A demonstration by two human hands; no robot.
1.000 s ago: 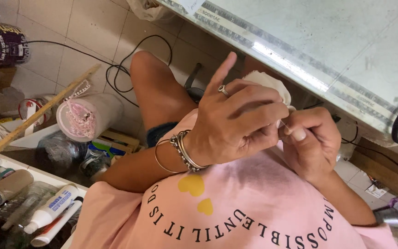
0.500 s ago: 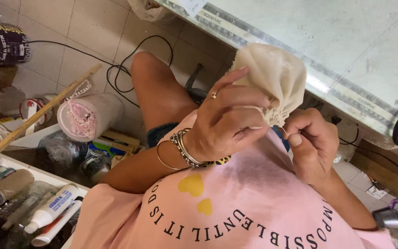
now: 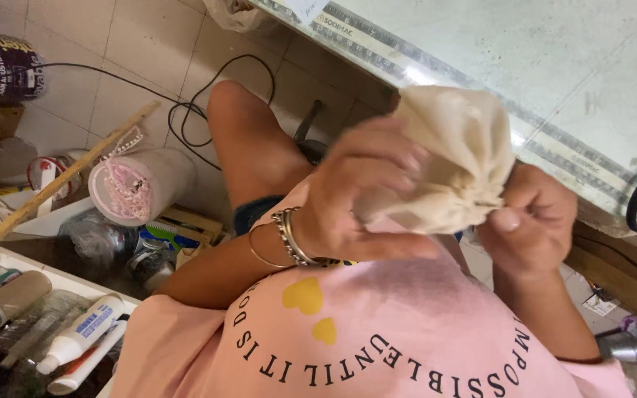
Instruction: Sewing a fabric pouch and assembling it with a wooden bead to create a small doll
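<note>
cream cloth pouch (image 3: pixel 455 158), plain. pink shirt (image 3: pixel 377 332) w/ black lettering, two yellow hearts. silver + gold bracelets (image 3: pixel 289 239). pale pink bead spool (image 3: pixel 138 184). black cable (image 3: pixel 200 96) on beige floor tiles (image 3: pixel 134 37). white tube (image 3: pixel 82 332), blue label.

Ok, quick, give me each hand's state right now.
Left hand: closed around the cream cloth pouch.
Right hand: closed, pinching the pouch's gathered neck.

Floor (image 3: pixel 149 37) of pale square tiles, grout lines visible. Black cable (image 3: pixel 208 88) loops across it. Pale green worktop (image 3: pixel 554 66) along the upper right, with glare on its edge. Clutter at left: pink roll (image 3: pixel 138 184), wooden stick (image 3: pixel 53 188), paint tin (image 3: pixel 1 66), white tubes (image 3: pixel 75 343).
</note>
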